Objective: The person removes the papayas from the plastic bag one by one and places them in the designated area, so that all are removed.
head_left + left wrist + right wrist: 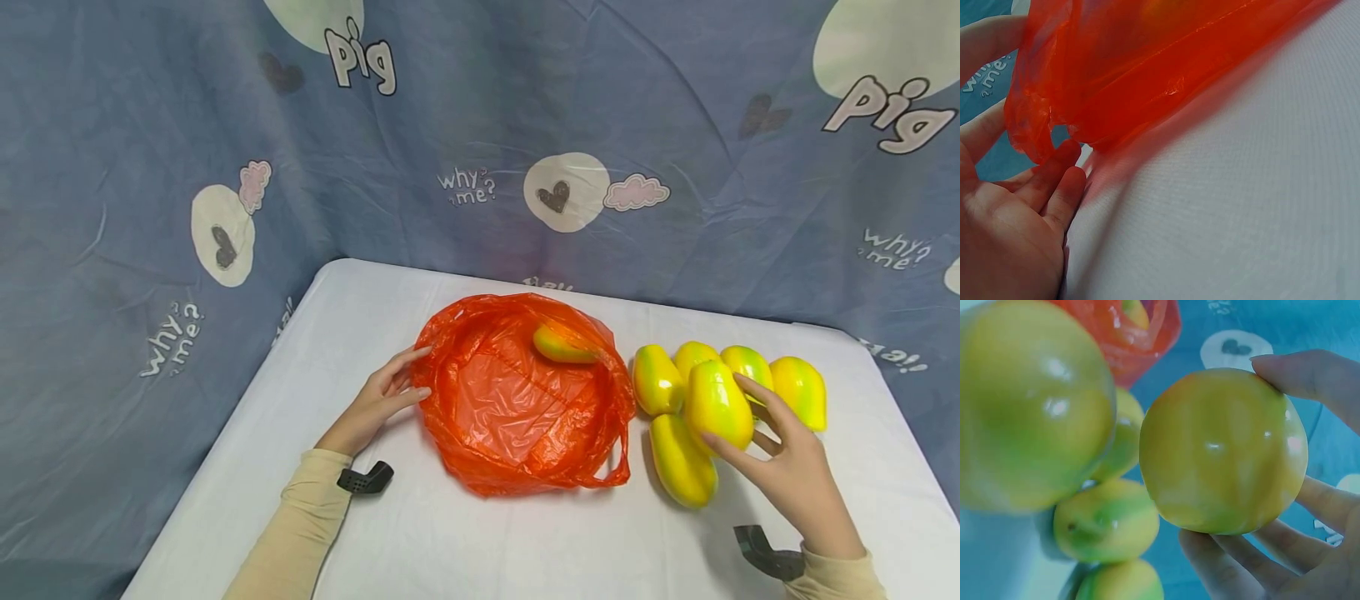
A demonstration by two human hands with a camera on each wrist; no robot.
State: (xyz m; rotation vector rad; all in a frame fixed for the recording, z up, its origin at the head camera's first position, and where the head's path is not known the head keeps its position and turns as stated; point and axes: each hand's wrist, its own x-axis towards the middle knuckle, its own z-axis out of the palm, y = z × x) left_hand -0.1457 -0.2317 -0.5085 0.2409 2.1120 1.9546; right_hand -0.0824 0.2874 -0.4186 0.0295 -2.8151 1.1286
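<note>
My right hand (pixel 795 467) holds a yellow-green mango (pixel 718 407) between thumb and fingers, above several other mangoes at the table's right. In the right wrist view the held mango (pixel 1222 450) fills the space between thumb and fingertips. A red plastic bag (pixel 517 479) stands wide open at the middle, one mango (pixel 561 345) lying inside near its far right wall. On the bag's left side, my left hand (pixel 378 400) touches the rim with loosely spread fingers. The left wrist view has the bag's thin edge (pixel 1029 119) against those fingers.
Beside the bag's right lie a mango (pixel 657 381) and a nearer one (pixel 684 467); others, including one at the far right (pixel 801 392), sit behind the held one. The white table (pixel 480 550) meets a blue printed cloth (pixel 420 225) at the back and left.
</note>
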